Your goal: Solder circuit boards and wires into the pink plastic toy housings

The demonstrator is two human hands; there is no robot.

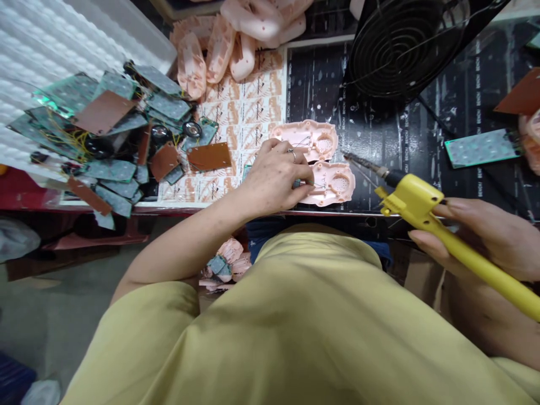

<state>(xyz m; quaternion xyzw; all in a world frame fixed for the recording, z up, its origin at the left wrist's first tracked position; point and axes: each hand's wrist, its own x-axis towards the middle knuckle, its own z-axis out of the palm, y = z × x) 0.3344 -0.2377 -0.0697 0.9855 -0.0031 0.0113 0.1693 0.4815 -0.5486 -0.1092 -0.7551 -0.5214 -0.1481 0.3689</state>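
My left hand (274,175) lies over the left ends of two pink plastic housing halves, its fingers curled and pinched at the lower half. Between thumb and forefinger sits a small dark greenish part, too covered to name. The upper housing half (325,135) and the lower housing half (342,194) lie hollow side up, each with a round perforated speaker grille and thin wires inside. My right hand (489,230) is closed around a yellow soldering iron (422,205) with a feed attachment. Its metal tip points left, just right of the housings and apart from them.
Circuit boards with wires and small speakers (160,134) are heaped at left beside a white ridged sheet (80,34). More pink housings (192,64) lie at the back. A black fan (407,48) stands back right; another green-edged board (483,149) lies at right.
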